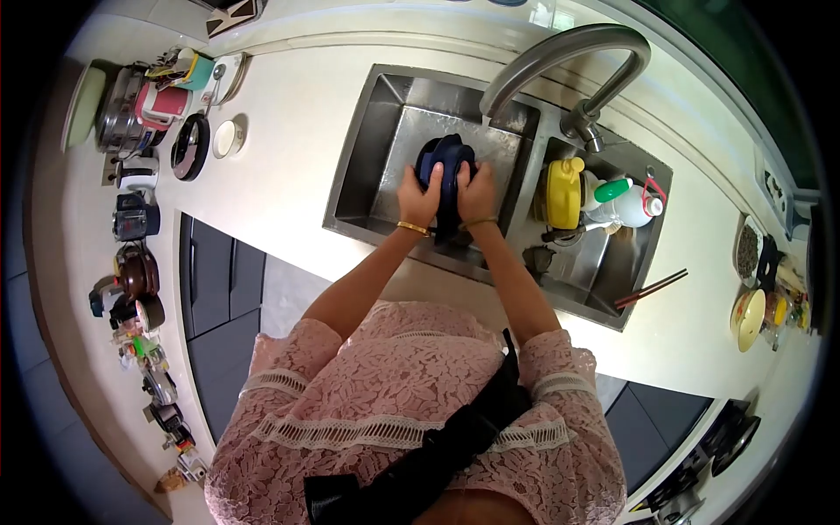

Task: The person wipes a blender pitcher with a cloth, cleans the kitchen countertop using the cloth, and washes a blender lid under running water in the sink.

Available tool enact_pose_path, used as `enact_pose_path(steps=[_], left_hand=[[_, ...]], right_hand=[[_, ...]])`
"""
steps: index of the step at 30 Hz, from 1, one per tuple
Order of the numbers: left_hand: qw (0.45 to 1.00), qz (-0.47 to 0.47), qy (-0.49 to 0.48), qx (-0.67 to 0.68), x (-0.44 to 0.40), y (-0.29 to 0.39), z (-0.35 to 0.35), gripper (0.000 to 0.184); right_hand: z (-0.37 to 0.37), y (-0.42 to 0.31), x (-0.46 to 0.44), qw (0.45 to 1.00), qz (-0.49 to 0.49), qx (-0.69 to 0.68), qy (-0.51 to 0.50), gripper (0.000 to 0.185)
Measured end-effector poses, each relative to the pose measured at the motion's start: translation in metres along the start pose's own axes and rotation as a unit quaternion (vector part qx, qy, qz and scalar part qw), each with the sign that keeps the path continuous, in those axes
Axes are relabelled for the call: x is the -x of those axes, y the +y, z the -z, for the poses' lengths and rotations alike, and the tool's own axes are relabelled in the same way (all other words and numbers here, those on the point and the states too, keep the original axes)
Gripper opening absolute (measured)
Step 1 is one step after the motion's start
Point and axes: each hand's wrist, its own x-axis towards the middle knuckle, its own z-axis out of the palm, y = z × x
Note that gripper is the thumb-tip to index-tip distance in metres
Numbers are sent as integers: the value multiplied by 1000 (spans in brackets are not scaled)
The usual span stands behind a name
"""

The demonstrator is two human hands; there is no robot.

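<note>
Navy bundle (450,159) gripped, fingers (435,179) partly hidden, exact shape unclear

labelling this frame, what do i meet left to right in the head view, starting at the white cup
White cup, left hand, dark blue item, right hand, yellow container, chopsticks, pale yellow dish.

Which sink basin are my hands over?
The left basin, where your left hand and right hand hold a dark blue item; the right basin holds the yellow container.
</note>
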Motion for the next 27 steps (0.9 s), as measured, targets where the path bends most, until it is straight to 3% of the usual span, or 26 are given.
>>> enact_pose_path(steps=[2, 6, 8, 9, 11, 12, 14, 15, 17, 20, 21, 22, 24, 27], left_hand=[[1000, -5, 4, 5, -2, -2, 0, 40], [999, -37, -20, 3, -5, 6, 6, 36], [998, -52, -34, -16, -2, 15, 13, 34], [993, -109, -31, -24, 3, 17, 16, 33], [971, -239, -3, -16, 4, 11, 10, 33], [970, -241, -3, -17, 2, 13, 12, 33], [992, -83, -78, -57, 1, 16, 20, 30], [991, -105, -71, -50, -6, 7, 20, 30], [994, -106, -31, -15, -19, -9, 18, 30], [997, -77, 8, -9, -37, -28, 27, 36], [999, -37, 14, 24, -42, -29, 30, 40], [998, 3, 21, 57, -46, -29, 34, 45], [993, 30, 35, 110, -47, -27, 35, 44], [989, 63, -27, 132, -45, -26, 39, 44]], right_hand=[[7, -5, -5, 998, 62, -4, -3, 32], [10, -8, -5, 997, 71, -8, -2, 31], [11, -14, -4, 996, -35, 38, -79, 36], [8, -9, -4, 996, -37, 38, -78, 36], [1, -1, -12, 982, -142, 24, -123, 44], [1, -1, -16, 982, -142, 22, -122, 44], [6, 2, -19, 934, -252, 13, -252, 51], [3, 6, -18, 934, -253, 13, -251, 51], [-6, 24, -12, 871, -425, -186, -163, 49], [7, 29, -14, 886, -386, -224, -127, 47], [26, 5, -18, 819, -468, -301, -141, 41], [26, 6, -17, 818, -470, -299, -142, 41], [27, 12, -23, 767, -422, -436, -209, 39], [20, 16, -23, 742, -430, -485, -169, 37]])
